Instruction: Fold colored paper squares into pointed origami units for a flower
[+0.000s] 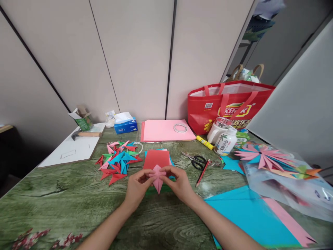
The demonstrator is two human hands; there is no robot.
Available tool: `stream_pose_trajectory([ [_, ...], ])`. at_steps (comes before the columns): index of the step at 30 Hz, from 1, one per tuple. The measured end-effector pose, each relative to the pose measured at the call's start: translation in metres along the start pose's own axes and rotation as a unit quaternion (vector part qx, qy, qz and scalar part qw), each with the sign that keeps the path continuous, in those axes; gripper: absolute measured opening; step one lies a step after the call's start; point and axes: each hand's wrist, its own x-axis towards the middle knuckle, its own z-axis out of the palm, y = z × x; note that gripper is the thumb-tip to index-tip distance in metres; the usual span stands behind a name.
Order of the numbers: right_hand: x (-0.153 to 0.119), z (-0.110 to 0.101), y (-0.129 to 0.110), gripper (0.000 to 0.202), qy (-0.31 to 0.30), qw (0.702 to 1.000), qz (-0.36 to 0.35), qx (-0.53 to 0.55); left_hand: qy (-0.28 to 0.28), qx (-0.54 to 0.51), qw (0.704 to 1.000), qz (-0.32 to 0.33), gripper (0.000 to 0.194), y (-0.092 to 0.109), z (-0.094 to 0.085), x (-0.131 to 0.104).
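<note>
While both forearms reach in from the near edge and slant toward each other, the two hands meet over the middle of the table (59, 198). Left hand (136, 187): palm turned inward, wrist bent slightly, fingers curled, thumb and forefinger pinching one side of a folded pink paper (158, 185). Right hand (180, 182): near mirror of the left, thumb pressed to the paper's face, forefinger along its upper edge, remaining fingers tucked under.

Paper is pointed at top and bottom, a crease running down the lower point; held roughly upright between the hands, in front of a red paper stack (156, 158). Whether its lower tip touches anything is hard to make out from this angle.

Left of the hands, a loose heap of folded paper pieces (122, 162) in red, blue, pink and green. Right of them, open scissors (199, 163) with black handles, a red pencil (203, 174) lying just beside. Right forearm passes over the near-left part of a large blue sheet (241, 215).
</note>
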Motion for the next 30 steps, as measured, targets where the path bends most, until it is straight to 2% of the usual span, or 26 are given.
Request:
stream_pose_trajectory([
  [7,-0.0009,0.0000,-0.0015,0.012,0.012,1.000,-0.027,-0.008,0.026,-0.008,1.000,0.008,0.014,-0.0052,-0.0013,0.0013],
  [13,-0.0002,-0.0004,-0.0031,0.009,0.015,0.999,-0.048,-0.015,0.042,-0.015,0.999,0.006,0.009,-0.0020,0.0009,0.0001],
  [23,0.0011,-0.0008,-0.0031,0.010,0.015,0.999,-0.003,0.040,0.039,-0.022,0.999,-0.016,0.013,-0.0051,0.0007,0.0011],
  [30,-0.0003,-0.0005,-0.0032,0.011,0.008,1.000,0.004,0.011,0.030,-0.009,0.999,-0.007,0.012,-0.0047,0.0014,0.0007],
])
